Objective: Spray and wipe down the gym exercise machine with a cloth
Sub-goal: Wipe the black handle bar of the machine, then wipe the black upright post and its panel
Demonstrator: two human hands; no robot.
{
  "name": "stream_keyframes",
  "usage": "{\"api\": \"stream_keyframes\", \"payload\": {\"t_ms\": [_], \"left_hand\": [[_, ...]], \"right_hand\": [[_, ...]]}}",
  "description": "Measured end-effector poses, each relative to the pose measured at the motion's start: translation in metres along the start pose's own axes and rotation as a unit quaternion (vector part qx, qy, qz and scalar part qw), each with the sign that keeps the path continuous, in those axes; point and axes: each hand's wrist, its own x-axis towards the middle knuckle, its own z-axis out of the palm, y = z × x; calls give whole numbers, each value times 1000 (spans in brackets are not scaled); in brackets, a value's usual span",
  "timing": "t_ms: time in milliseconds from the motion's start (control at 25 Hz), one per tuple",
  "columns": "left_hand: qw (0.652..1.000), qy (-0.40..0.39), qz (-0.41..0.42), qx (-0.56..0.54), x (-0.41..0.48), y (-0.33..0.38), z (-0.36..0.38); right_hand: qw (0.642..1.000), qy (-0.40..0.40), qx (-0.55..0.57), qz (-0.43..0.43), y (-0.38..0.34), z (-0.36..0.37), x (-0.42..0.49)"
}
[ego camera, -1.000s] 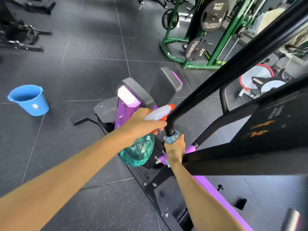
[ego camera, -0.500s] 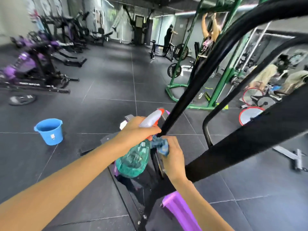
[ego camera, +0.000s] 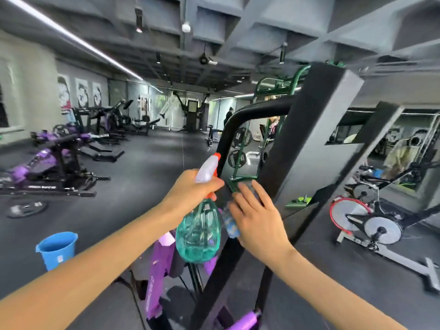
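At the centre of the frame, the left hand [ego camera: 190, 192] grips the neck of a spray bottle [ego camera: 198, 234], fingers curled round it just under the white trigger head. The orange nozzle tip points up and to the right, just beside the curved black tube of the exercise machine [ego camera: 225, 139]. The bottle's teal, see-through body hangs below the hand, in front of the machine's purple parts [ego camera: 157, 270] at lower centre. Immediately to the right, the right hand [ego camera: 257, 217] lies flat with its fingers straight and spread, pressing a blue patterned cloth [ego camera: 230, 222] against the black frame. The cloth shows at the left edge of the palm, between that hand and the bottle, and most of it is covered by the hand. A thick black upright of the same frame rises to the upper right, beyond the fingertips. At lower left a blue bucket [ego camera: 57, 248] stands on the dark rubber floor [ego camera: 142, 175]. Farther left a weight plate [ego camera: 26, 208] lies flat near a row of purple and black machines [ego camera: 47, 160] that runs along the wall. At right a stationary bike [ego camera: 371, 225] with a red-rimmed flywheel stands near a mirrored wall. A green rack [ego camera: 240, 173] carrying weight plates shows through the opening in the black frame, above the right hand. The whole view is blurred, so the cloth's pattern cannot be read.
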Motion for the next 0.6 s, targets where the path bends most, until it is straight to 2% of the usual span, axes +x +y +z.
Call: {"api": "stream_keyframes", "payload": {"t_ms": [80,120,160,240,280,360,440,480,600], "left_hand": [[1000,3,15,8,-6,18,3],[1000,11,20,22,-8,28,3],[999,16,19,26,-9,37,2],[999,28,17,31,-11,57,3],[999,35,24,33,-11,65,3],[998,48,36,35,-10,75,5],[997,59,47,32,-9,84,11],[996,62,52,32,-9,88,15],[995,57,70,48,-10,103,30]], "right_hand": [[993,-80,-13,-86,-9,10,-15],[988,-82,-36,-125,-6,12,-19],[982,-69,-60,-163,4,9,-17],[976,23,-96,-195,37,-7,-2],[975,88,-106,-176,58,-20,11],[973,195,-89,-81,100,-45,33],[968,244,-50,-18,123,-54,37],[972,229,-37,-26,119,-50,32],[983,131,-11,-132,94,-24,1]]}}
